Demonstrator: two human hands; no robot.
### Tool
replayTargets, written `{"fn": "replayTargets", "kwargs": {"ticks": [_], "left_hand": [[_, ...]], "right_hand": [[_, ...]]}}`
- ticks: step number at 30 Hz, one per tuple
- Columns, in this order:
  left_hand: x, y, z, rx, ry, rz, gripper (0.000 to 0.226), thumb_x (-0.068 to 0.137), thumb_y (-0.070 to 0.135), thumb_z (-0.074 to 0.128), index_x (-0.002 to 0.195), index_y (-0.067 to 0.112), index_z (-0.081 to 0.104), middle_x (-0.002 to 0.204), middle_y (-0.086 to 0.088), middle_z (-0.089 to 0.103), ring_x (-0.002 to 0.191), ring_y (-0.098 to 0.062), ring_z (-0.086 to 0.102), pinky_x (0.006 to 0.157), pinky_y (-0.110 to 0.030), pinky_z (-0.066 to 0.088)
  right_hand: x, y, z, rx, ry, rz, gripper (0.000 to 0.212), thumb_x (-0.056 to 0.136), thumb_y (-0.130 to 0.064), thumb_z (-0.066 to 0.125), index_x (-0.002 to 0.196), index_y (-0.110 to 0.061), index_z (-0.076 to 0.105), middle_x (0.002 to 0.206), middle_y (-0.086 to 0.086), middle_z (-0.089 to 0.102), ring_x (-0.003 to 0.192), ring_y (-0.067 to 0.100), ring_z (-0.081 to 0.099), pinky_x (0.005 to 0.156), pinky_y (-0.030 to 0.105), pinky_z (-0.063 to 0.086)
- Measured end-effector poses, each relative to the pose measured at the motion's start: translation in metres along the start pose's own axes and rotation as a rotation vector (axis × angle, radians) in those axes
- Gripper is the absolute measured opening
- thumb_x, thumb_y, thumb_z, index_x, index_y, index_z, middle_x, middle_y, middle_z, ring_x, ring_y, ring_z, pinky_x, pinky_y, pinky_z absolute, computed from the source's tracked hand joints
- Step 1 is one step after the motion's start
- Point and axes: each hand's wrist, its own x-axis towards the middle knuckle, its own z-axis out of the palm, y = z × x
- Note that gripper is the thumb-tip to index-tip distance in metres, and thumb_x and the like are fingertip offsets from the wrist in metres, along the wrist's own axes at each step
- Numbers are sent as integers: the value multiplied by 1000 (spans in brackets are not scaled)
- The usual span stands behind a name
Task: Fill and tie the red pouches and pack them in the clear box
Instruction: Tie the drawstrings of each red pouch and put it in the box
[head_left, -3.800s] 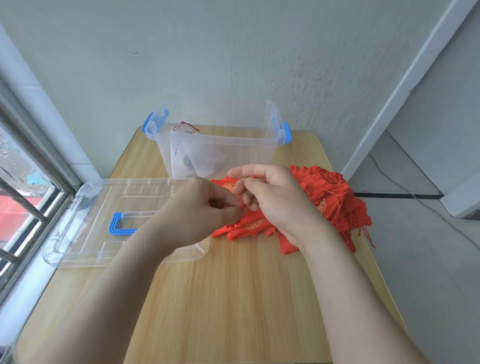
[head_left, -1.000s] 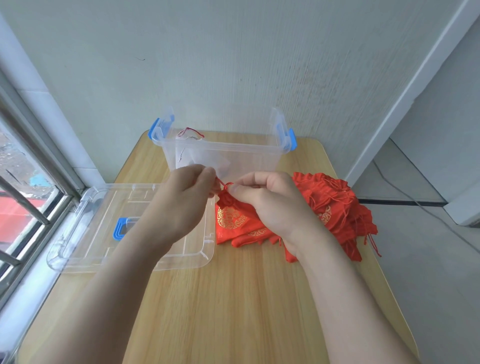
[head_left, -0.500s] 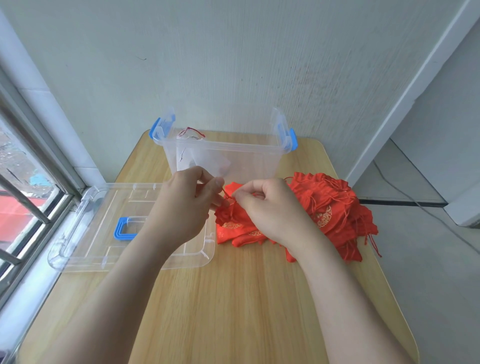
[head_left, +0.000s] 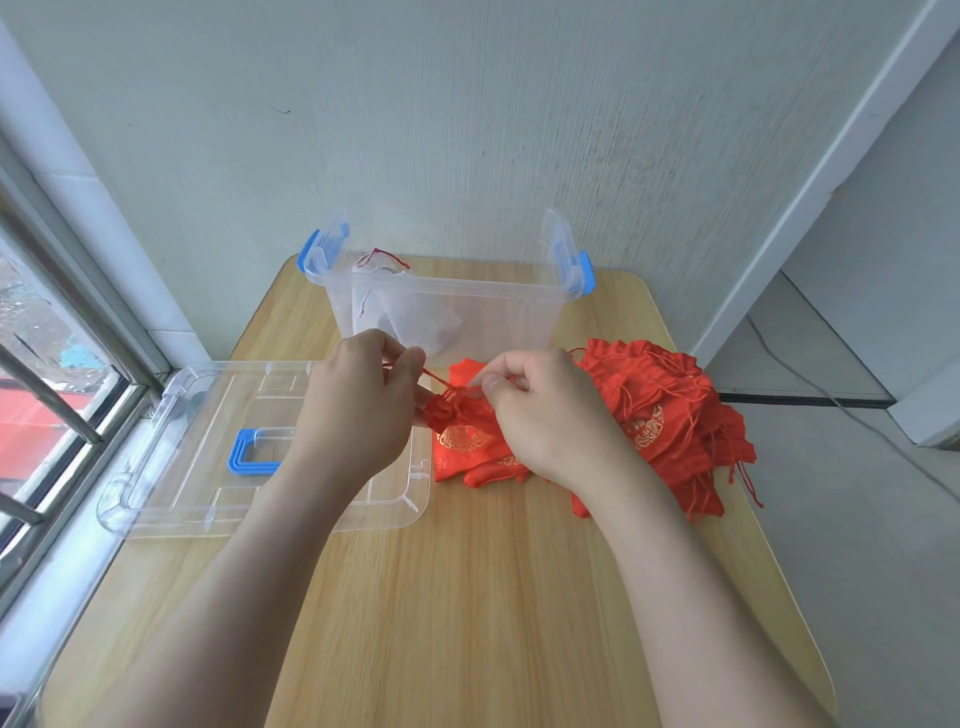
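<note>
A red drawstring pouch (head_left: 462, 434) with a gold print is held just above the table's middle, its mouth gathered. My left hand (head_left: 358, 410) pinches one end of its red drawstring (head_left: 435, 380) and my right hand (head_left: 545, 415) pinches the other end, with the cord taut between them. A pile of red pouches (head_left: 660, 415) lies on the table to the right. The clear box (head_left: 519, 306) with blue latches stands open at the back, with a whitish bag and a red string inside at its left.
The box's clear lid (head_left: 171, 467) with a blue handle lies upside down at the left, overhanging the wooden table (head_left: 467, 597) toward a barred window (head_left: 41, 389). A wall stands close behind the box. Floor and a cable lie to the right.
Both hands have drawn the pouch's strings apart, and the mouth of the pouch has gathered tight. The hands and pouch have sunk slightly toward the table.
</note>
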Motion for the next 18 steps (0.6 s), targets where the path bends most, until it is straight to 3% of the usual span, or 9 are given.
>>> {"fn": "replayTargets", "kwargs": {"ticks": [4, 10, 13, 15, 18], "left_hand": [[0, 1, 0, 16, -2, -37, 22, 111, 24, 50, 97, 10, 58, 67, 5, 78, 60, -11, 76, 82, -47, 62], [-1, -1, 1, 93, 20, -4, 24, 111, 27, 47, 94, 12, 55, 64, 5, 76, 68, -13, 76, 84, -47, 61], [0, -5, 3, 153, 24, 37, 25, 111, 29, 46, 93, 13, 54, 61, 5, 75, 73, -15, 75, 83, -47, 60], [2, -5, 3, 157, 24, 35, 25, 112, 28, 45, 94, 13, 54, 62, 4, 75, 73, -17, 75, 82, -47, 60], [3, -6, 2, 193, -1, 18, 15, 109, 18, 49, 97, 11, 53, 75, -2, 78, 75, -24, 75, 78, -50, 61]], "right_hand": [[-4, -3, -3, -46, -8, -21, 27, 108, -25, 54, 90, -19, 75, 63, -14, 54, 51, -4, 54, 45, 9, 36], [-8, -9, -7, -60, -111, 29, 42, 104, -34, 61, 84, 0, 76, 60, 4, 64, 40, 3, 56, 40, 14, 36], [-12, -14, -9, -33, -293, 150, 46, 106, -40, 57, 80, -9, 79, 53, -13, 67, 48, 1, 61, 42, 11, 37], [-15, -15, -10, -9, -384, 213, 43, 109, -42, 55, 85, -14, 78, 58, -15, 69, 38, -3, 52, 37, 13, 34], [-15, -8, -4, 39, -414, 313, 42, 109, -47, 52, 98, -17, 79, 55, -10, 66, 28, 6, 35, 38, 18, 23]]}}
